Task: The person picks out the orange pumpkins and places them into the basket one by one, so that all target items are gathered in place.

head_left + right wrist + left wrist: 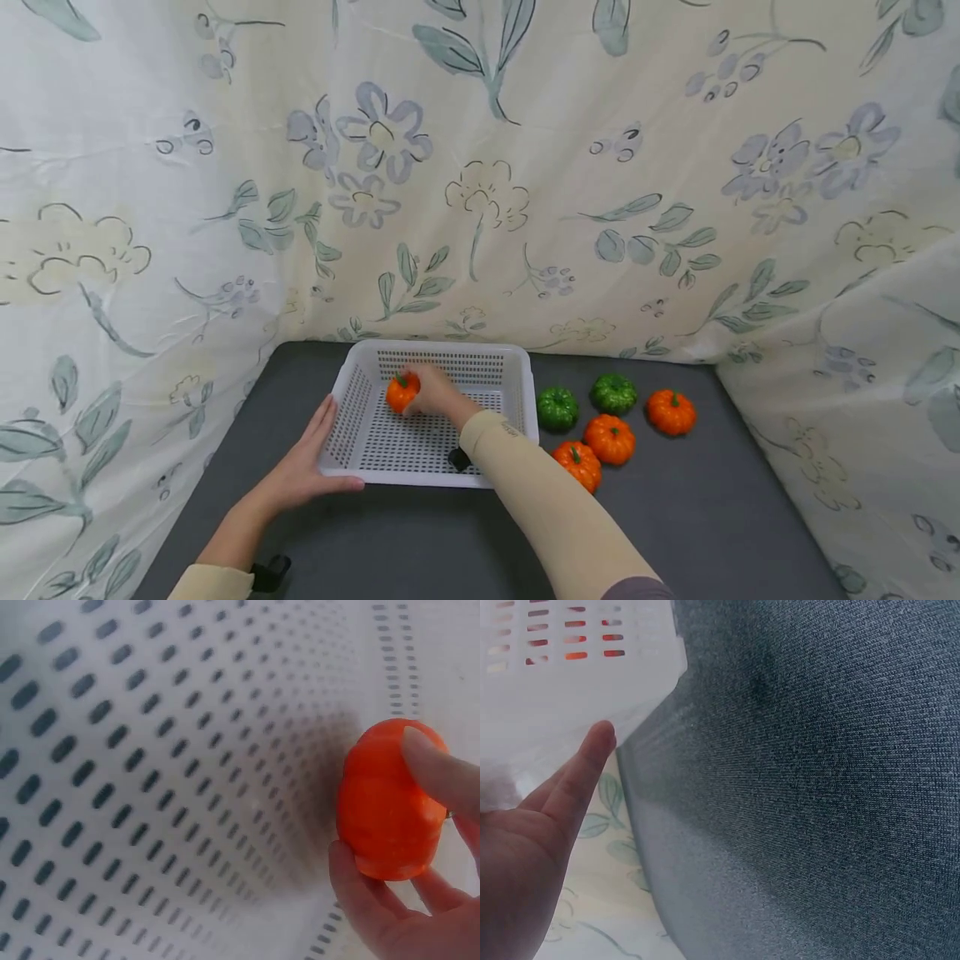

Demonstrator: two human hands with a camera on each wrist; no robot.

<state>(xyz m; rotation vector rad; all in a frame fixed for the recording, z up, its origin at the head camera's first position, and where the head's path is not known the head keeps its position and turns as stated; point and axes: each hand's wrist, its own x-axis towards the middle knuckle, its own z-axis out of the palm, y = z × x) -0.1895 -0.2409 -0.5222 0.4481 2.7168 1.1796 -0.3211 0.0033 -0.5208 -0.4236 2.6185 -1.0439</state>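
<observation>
While the left hand [303, 468] lays straight fingers on the basket's [420, 478] left wall, thumb apart, the pumpkin [398, 394] is inside, left of centre; the right hand [431, 390], just right of it, grips it between thumb and fingers.

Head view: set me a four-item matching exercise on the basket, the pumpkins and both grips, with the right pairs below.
1. Basket
2. Left grip
3. Green pumpkins
4. Right grip

A. On the dark table, right of the basket
B. Holds an orange pumpkin
C. White, with slotted walls
D. Touches the basket's left side

Right pairs: 1-C, 2-D, 3-A, 4-B
</observation>
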